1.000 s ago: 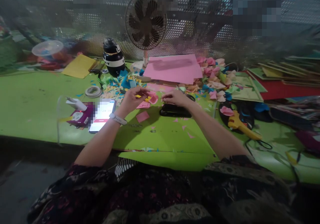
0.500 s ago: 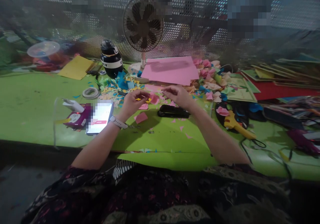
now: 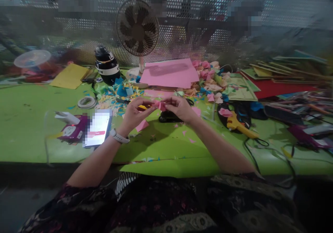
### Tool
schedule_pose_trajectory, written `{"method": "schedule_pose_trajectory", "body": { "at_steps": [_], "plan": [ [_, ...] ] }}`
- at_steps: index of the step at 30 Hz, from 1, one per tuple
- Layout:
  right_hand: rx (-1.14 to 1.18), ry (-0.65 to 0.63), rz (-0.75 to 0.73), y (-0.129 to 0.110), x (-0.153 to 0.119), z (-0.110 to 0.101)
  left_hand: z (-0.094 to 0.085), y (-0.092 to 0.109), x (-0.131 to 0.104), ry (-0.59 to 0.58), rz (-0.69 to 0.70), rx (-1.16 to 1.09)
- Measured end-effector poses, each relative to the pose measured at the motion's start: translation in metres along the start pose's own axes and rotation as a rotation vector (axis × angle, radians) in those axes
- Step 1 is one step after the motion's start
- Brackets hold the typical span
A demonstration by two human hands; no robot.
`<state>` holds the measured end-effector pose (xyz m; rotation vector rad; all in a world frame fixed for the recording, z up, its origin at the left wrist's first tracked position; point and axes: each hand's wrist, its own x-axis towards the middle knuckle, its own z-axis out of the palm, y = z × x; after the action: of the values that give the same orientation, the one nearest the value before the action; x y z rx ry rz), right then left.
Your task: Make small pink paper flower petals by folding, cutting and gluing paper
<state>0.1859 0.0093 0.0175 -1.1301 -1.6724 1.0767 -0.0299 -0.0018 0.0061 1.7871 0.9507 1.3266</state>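
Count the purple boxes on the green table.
2: the left purple box beside the lit phone, and the right purple box to the right of the yellow glue gun. Others may be hidden.

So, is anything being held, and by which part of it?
A pink paper piece: the left hand pinches its left side, the right hand its right side.

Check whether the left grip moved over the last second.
Yes. Judged against the standing fan, the left grip has shifted rightward, and its gap to the right grip has narrowed.
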Motion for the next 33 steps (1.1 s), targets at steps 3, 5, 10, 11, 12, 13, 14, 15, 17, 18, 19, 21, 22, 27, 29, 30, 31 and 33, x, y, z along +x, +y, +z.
{"method": "schedule_pose_trajectory", "body": {
  "at_steps": [3, 5, 10, 11, 12, 13, 14, 15, 17, 18, 19, 21, 22, 27, 29, 30, 31, 33],
  "plan": [
    [0.040, -0.035, 0.036, -0.003, -0.004, -0.002, -0.001, 0.000, -0.001, -0.037, 0.049, 0.062],
    [0.049, -0.061, 0.052, -0.005, -0.005, -0.003, -0.001, -0.002, -0.001, -0.054, 0.047, 0.076],
    [0.133, -0.094, 0.083, -0.007, -0.006, -0.001, -0.001, -0.007, 0.002, -0.046, 0.042, 0.053],
    [0.169, -0.096, 0.092, -0.007, -0.006, 0.000, -0.001, -0.007, 0.002, -0.050, 0.032, 0.036],
    [0.202, -0.098, 0.104, -0.007, -0.006, 0.000, -0.001, -0.007, 0.002, -0.061, 0.008, 0.009],
    [0.229, -0.101, 0.117, -0.007, -0.006, 0.000, -0.001, -0.006, 0.002, -0.082, -0.030, -0.027],
    [0.249, -0.105, 0.132, -0.008, -0.006, 0.000, -0.001, -0.006, 0.001, -0.107, -0.081, -0.070],
    [0.261, -0.109, 0.147, -0.009, -0.006, 0.000, -0.001, -0.005, 0.001, -0.129, -0.138, -0.116],
    [0.267, -0.108, 0.161, -0.011, -0.007, -0.002, -0.001, -0.004, 0.000, -0.160, -0.252, -0.203],
    [0.268, -0.104, 0.158, -0.012, -0.007, -0.002, -0.001, -0.003, -0.001, -0.173, -0.299, -0.234],
    [0.268, -0.101, 0.153, -0.013, -0.008, -0.002, -0.001, -0.001, -0.001, -0.184, -0.337, -0.258],
    [0.269, -0.103, 0.146, -0.015, -0.009, -0.002, 0.000, 0.002, -0.002, -0.196, -0.379, -0.285],
    [0.269, -0.108, 0.150, -0.015, -0.009, -0.002, 0.001, 0.004, -0.002, -0.195, -0.383, -0.290],
    [0.246, -0.094, 0.164, -0.014, -0.009, -0.002, 0.002, 0.009, -0.001, -0.122, -0.315, -0.279],
    [0.213, -0.055, 0.127, -0.015, -0.008, -0.008, 0.001, 0.009, 0.000, -0.073, -0.301, -0.278],
    [0.192, -0.029, 0.103, -0.016, -0.007, -0.012, 0.001, 0.008, 0.001, -0.043, -0.303, -0.284],
    [0.172, 0.002, 0.080, -0.016, -0.006, -0.018, 0.000, 0.007, 0.002, -0.011, -0.306, -0.294],
    [0.138, 0.084, 0.037, -0.018, -0.004, -0.031, -0.001, 0.006, 0.003, 0.055, -0.307, -0.322]
  ]
}}
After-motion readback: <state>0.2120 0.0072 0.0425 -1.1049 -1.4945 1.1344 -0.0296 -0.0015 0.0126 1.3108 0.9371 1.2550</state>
